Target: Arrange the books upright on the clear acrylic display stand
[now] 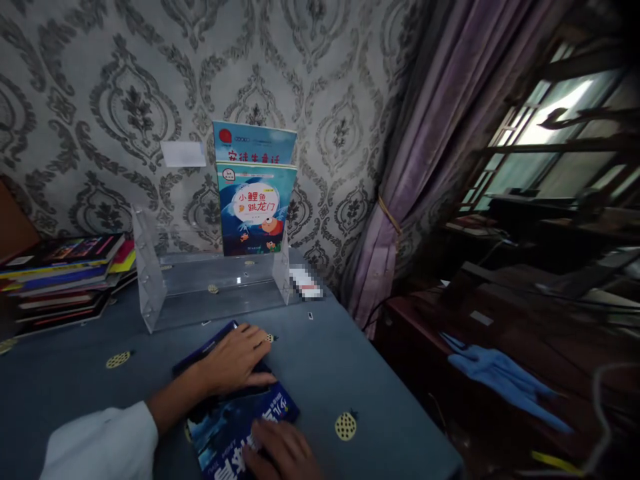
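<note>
A dark blue book (240,420) lies flat on the blue tablecloth (320,360) in front of me. My left hand (235,360) rests on its upper part, fingers stretched out flat. My right hand (283,453) presses on the book's lower right corner at the bottom of the view, its fingers curled over the cover. Behind the book stands a clear acrylic rack (210,280) holding two upright children's books, a teal one (255,210) in front and a blue one (255,141) behind it.
A stack of books (65,277) lies at the left by the patterned wall. A purple curtain (430,153) hangs at the right. Beyond the table's right edge a dark wooden desk holds a blue cloth (505,377). A window (555,133) glows beyond.
</note>
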`<action>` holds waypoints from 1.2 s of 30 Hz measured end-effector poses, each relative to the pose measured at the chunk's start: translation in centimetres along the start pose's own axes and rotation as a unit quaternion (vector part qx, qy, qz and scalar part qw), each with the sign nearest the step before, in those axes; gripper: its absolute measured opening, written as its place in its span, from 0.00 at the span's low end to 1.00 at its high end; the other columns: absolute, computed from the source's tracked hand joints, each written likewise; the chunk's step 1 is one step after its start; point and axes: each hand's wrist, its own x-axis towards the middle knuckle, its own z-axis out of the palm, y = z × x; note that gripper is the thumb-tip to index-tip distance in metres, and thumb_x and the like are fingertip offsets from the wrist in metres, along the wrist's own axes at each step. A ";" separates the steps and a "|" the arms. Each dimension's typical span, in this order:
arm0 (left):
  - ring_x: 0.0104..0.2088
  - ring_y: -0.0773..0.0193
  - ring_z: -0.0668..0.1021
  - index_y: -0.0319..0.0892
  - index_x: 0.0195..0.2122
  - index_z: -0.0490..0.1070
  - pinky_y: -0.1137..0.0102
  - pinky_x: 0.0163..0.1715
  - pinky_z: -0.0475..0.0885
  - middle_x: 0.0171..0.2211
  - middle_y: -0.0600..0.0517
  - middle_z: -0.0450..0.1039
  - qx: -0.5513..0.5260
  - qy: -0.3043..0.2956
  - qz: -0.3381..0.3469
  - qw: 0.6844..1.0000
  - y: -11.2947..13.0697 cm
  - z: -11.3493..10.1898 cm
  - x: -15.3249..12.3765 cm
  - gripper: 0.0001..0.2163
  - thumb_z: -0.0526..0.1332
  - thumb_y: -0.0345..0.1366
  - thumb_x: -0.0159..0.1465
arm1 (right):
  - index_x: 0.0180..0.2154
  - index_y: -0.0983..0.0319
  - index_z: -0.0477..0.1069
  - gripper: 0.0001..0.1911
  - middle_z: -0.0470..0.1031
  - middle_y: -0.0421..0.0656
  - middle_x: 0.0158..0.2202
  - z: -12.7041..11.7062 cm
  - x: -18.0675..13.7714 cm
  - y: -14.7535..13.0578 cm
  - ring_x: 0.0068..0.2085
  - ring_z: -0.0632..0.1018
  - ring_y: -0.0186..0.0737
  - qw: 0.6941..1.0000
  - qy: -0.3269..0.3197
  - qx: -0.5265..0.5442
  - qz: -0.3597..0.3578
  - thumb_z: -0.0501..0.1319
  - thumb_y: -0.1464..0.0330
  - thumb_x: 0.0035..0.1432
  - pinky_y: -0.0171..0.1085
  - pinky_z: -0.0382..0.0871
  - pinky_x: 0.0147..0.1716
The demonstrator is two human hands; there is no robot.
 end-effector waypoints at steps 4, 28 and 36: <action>0.35 0.57 0.72 0.42 0.33 0.71 0.64 0.34 0.65 0.32 0.50 0.70 0.074 0.088 -0.009 0.993 -1.4 -0.6 -0.9 0.21 0.55 0.55 0.70 | 0.74 0.60 0.45 0.43 0.62 0.57 0.69 -0.9 1.4 0.3 0.65 0.71 0.58 0.997 -0.010 0.017 0.076 0.63 0.63 0.65 0.48 0.76 0.56; 0.23 0.63 0.69 0.44 0.20 0.65 0.71 0.22 0.65 0.18 0.55 0.65 -0.427 0.294 -0.456 0.723 -2.3 -6.3 -0.6 0.30 0.56 0.69 0.58 | 0.37 0.58 0.78 0.10 0.77 0.40 0.32 -6.5 12.0 0.4 0.25 0.70 0.32 0.718 -0.002 0.631 0.294 0.67 0.60 0.55 0.33 0.70 0.27; 0.26 0.57 0.79 0.39 0.26 0.76 0.69 0.23 0.73 0.20 0.50 0.75 -0.546 0.299 -0.487 0.612 -1.9 -5.5 -0.4 0.32 0.63 0.70 0.51 | 0.48 0.60 0.73 0.15 0.74 0.42 0.34 -6.6 10.9 0.7 0.31 0.74 0.36 0.846 -0.030 0.484 0.223 0.57 0.59 0.67 0.35 0.70 0.31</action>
